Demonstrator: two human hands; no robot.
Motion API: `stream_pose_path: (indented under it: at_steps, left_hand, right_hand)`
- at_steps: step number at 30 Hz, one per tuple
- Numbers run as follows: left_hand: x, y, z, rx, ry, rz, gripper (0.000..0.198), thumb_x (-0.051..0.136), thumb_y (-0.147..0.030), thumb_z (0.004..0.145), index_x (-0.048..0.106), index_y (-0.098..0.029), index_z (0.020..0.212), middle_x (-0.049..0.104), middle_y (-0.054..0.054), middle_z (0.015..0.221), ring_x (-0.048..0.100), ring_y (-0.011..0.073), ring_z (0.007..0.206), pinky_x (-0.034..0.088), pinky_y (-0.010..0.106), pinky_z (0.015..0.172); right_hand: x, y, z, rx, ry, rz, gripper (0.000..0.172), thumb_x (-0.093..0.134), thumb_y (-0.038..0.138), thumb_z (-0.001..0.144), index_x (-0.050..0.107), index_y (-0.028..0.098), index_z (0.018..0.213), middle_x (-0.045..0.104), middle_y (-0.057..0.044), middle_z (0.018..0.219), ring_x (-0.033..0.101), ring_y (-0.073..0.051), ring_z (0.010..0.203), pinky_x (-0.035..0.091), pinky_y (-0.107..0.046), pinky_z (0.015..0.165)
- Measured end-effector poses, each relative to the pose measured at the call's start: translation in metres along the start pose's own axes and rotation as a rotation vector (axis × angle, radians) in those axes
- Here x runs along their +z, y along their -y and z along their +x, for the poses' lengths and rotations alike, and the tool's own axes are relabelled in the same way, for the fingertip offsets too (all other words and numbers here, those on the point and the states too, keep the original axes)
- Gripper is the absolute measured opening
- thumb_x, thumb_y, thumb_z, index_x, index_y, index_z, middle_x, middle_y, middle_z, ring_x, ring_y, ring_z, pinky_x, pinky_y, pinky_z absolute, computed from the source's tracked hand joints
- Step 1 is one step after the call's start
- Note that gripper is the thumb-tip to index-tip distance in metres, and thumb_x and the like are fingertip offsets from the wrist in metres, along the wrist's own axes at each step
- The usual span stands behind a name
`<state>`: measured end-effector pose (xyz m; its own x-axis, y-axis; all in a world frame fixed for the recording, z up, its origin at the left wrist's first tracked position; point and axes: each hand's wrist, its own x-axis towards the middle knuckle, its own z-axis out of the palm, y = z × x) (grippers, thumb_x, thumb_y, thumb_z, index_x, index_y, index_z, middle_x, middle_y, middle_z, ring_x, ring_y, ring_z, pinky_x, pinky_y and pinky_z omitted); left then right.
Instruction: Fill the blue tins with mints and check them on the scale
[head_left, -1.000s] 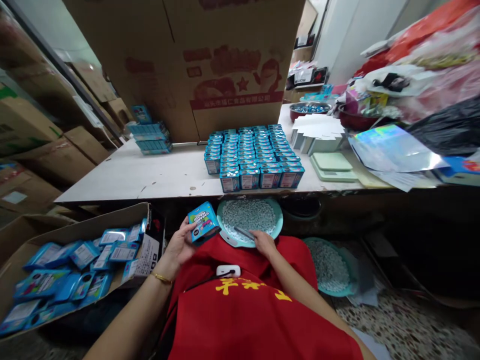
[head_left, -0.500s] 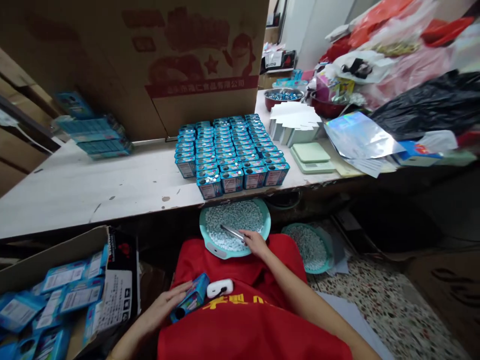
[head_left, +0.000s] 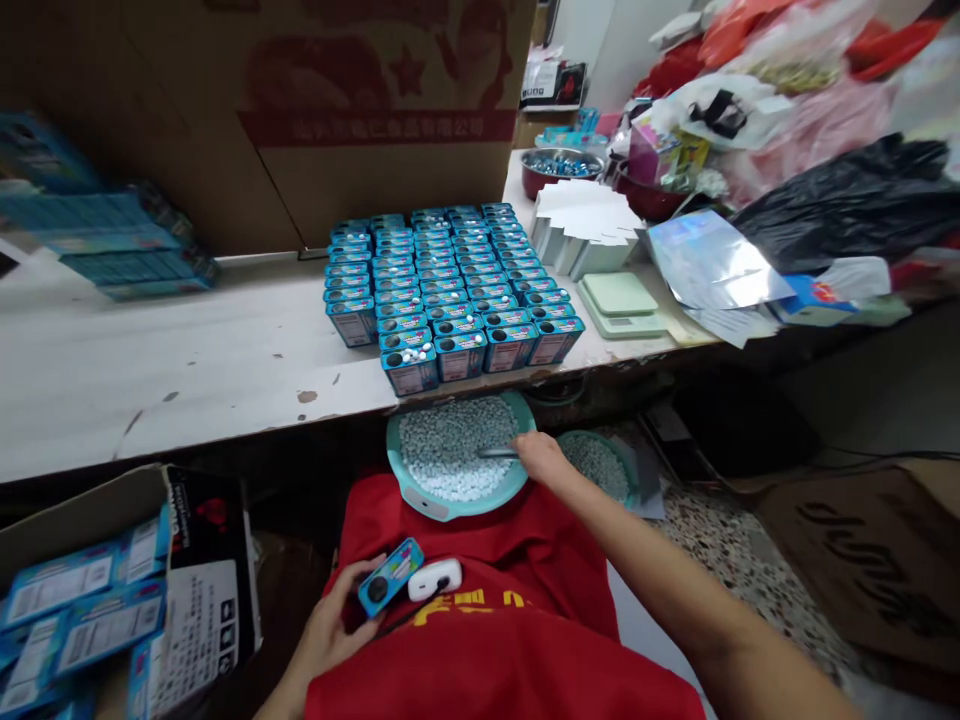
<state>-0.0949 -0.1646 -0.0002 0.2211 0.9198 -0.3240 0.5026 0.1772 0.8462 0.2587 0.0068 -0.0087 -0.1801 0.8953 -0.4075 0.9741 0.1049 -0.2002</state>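
My left hand [head_left: 341, 618] is closed around a small blue box [head_left: 391, 576], whose top with a dark round spot faces up. It is held over my lap beside a small white device [head_left: 435, 579] on the red apron [head_left: 480, 650]. A slim silvery metal scoop [head_left: 498, 452] is in my right hand [head_left: 537, 455], with its tip among the small white pellets [head_left: 457, 440]. These fill a teal basin [head_left: 444, 508] resting at my knees under the table edge. The scoop's exact shape is partly hidden by my fingers and blurred.
Rows of upright blue boxes [head_left: 457, 300], some with white pellets on top, stand on the white table [head_left: 247, 375]. A green scale [head_left: 621, 305] and white card stacks [head_left: 589, 225] are to their right. A carton [head_left: 206, 600] of blue boxes stands lower left; a second pellet basin [head_left: 596, 465] is lower right.
My right hand has moved right and up with the scoop, which now lies nearly level over the pellets. My left hand has turned the blue box so its top faces up. The view has shifted.
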Motion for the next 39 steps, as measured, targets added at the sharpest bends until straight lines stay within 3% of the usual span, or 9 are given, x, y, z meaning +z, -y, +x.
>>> stream_pose_path:
  at_steps: [5,9,11,15,20,25,32,35,39]
  left_hand:
    - [-0.001,0.006,0.010,0.043,-0.017,0.058,0.049,0.054,-0.031,0.076,0.047,-0.023,0.123,0.053,0.009,0.125,0.050,0.0225,0.114,0.037,0.037,0.099]
    - [0.001,-0.001,0.021,0.104,-0.019,0.032,0.040,0.057,-0.031,0.074,0.055,-0.023,0.114,0.056,0.008,0.121,0.050,0.0226,0.113,0.038,0.036,0.098]
    - [0.003,-0.003,0.024,0.058,-0.061,-0.040,0.042,0.058,-0.033,0.073,0.055,-0.021,0.113,0.057,0.008,0.119,0.051,0.0235,0.112,0.038,0.036,0.098]
    - [0.004,-0.006,0.032,-0.117,-0.157,-0.257,0.046,0.055,-0.037,0.076,0.049,-0.017,0.117,0.058,0.010,0.117,0.054,0.0237,0.108,0.042,0.037,0.094]
    - [-0.004,-0.016,0.057,-0.117,-0.308,-0.331,0.051,0.058,-0.042,0.072,0.049,-0.014,0.114,0.059,0.009,0.115,0.056,0.0229,0.104,0.042,0.037,0.094]
    - [-0.011,-0.037,0.089,0.018,-0.332,-0.316,0.051,0.062,-0.039,0.069,0.050,-0.013,0.111,0.062,0.010,0.108,0.058,0.0211,0.098,0.044,0.036,0.091]
    - [-0.001,-0.054,0.137,0.190,-0.308,-0.164,0.046,0.059,-0.033,0.071,0.051,-0.014,0.111,0.061,0.009,0.105,0.058,0.0202,0.095,0.043,0.036,0.088]
    - [0.011,-0.057,0.152,0.238,-0.309,-0.046,0.043,0.056,-0.030,0.072,0.051,-0.014,0.111,0.060,0.009,0.106,0.056,0.0205,0.097,0.042,0.036,0.089]
    - [0.026,-0.061,0.162,0.291,-0.269,0.051,0.040,0.052,-0.024,0.073,0.050,-0.014,0.112,0.059,0.010,0.107,0.055,0.0202,0.099,0.041,0.036,0.089]
  right_hand:
    - [0.024,0.030,0.018,0.045,0.103,-0.022,0.030,0.040,0.007,0.079,0.066,0.010,0.093,0.065,-0.018,0.098,0.059,-0.024,0.097,0.042,-0.032,0.082]
    - [0.054,0.063,0.032,0.101,0.167,0.071,0.032,0.040,0.009,0.079,0.065,0.013,0.099,0.065,-0.015,0.100,0.060,-0.020,0.093,0.043,-0.027,0.078]
    - [0.064,0.073,0.040,0.128,0.181,0.123,0.032,0.042,0.010,0.079,0.066,0.014,0.099,0.066,-0.012,0.100,0.060,-0.019,0.092,0.043,-0.025,0.077]
    - [0.076,0.085,0.053,0.136,0.147,0.222,0.034,0.042,0.010,0.079,0.063,0.017,0.106,0.066,-0.007,0.102,0.059,-0.018,0.094,0.042,-0.021,0.077]
    - [0.076,0.084,0.059,0.112,0.037,0.432,0.036,0.043,0.010,0.077,0.064,0.015,0.106,0.066,-0.006,0.102,0.058,-0.018,0.094,0.042,-0.019,0.077]
    - [0.053,0.058,0.050,0.073,-0.049,0.554,0.033,0.045,0.009,0.074,0.066,0.013,0.098,0.067,-0.007,0.099,0.058,-0.016,0.093,0.041,-0.020,0.078]
    - [-0.012,0.013,0.019,-0.027,-0.135,0.555,0.030,0.047,0.013,0.073,0.068,0.019,0.094,0.068,-0.001,0.078,0.059,-0.013,0.075,0.041,-0.020,0.067]
    - [-0.041,0.011,0.008,-0.093,-0.127,0.535,0.029,0.048,0.014,0.073,0.070,0.019,0.092,0.068,0.000,0.072,0.059,-0.013,0.070,0.040,-0.019,0.062]
    - [-0.073,0.027,-0.007,-0.173,-0.081,0.334,0.032,0.047,0.014,0.073,0.071,0.026,0.090,0.069,0.000,0.080,0.060,-0.016,0.081,0.040,-0.020,0.066]
